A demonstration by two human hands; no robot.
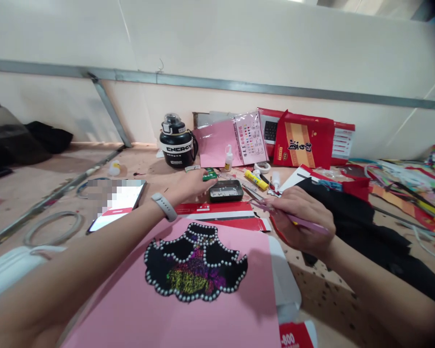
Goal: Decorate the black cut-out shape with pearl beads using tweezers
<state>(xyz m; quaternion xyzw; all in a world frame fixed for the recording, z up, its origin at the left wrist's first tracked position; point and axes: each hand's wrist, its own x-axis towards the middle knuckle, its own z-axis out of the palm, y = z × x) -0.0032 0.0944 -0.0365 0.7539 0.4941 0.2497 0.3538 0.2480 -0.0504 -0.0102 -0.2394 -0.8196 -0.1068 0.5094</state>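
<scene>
My left hand [194,183] reaches forward over the table, with its fingers closed on a small green box [210,174] beside a dark tray of beads [225,190]. A white band sits on that wrist. My right hand [301,218] is closed round a thin pink pen-like tool [293,218] whose tip points left toward the tray. In front of me lies a pink card [137,299] bearing a black scalloped shape [195,263] edged with pearl beads and patched with yellow and purple glitter.
A phone [116,205] lies at left near wire rings [52,227]. Behind stand a black jug [176,142], glue bottles [228,158], a yellow glue stick [255,180], pink sheets [217,142] and red packets [304,137]. Black cloth [369,232] and coloured strips [413,193] lie at right.
</scene>
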